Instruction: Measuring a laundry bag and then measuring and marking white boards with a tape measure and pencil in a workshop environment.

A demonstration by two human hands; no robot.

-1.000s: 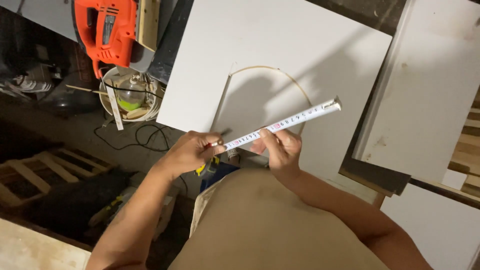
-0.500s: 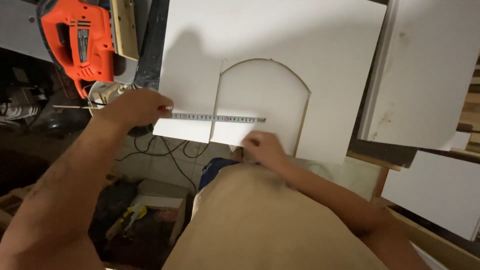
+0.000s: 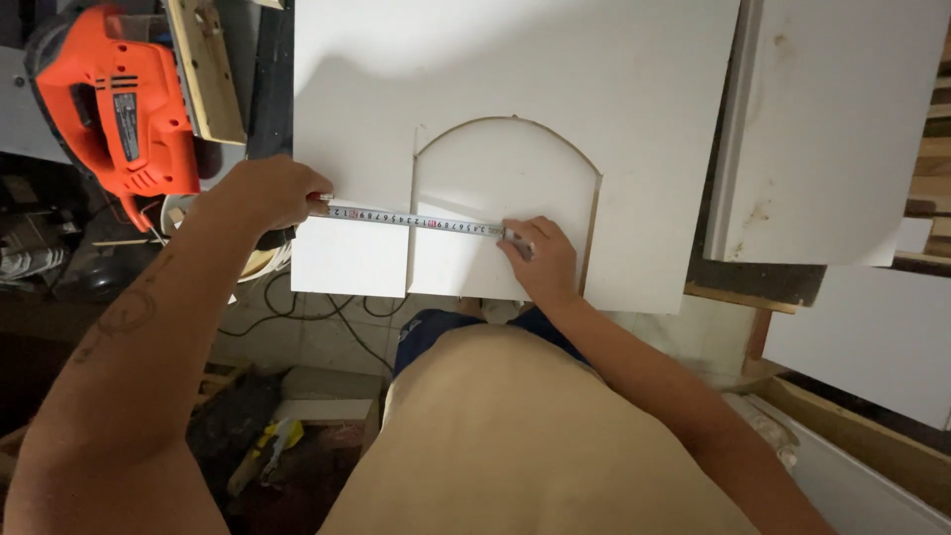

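Stretching across the near part of the white board [image 3: 515, 79], the tape measure [image 3: 416, 220] lies flat over the arched cutout [image 3: 500, 178]. Left hand [image 3: 263, 193] pinches its left end, arm extended; right hand [image 3: 543, 260] presses the other end down, fingers curled. Orange jigsaw [image 3: 114, 104] sits far left.

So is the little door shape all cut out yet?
Mostly. The arch is sawn around its curved top and both sides in the white board, and the orange jigsaw lies aside. Right now the left hand and right hand stretch a tape across it. The piece hasn't been lifted out.
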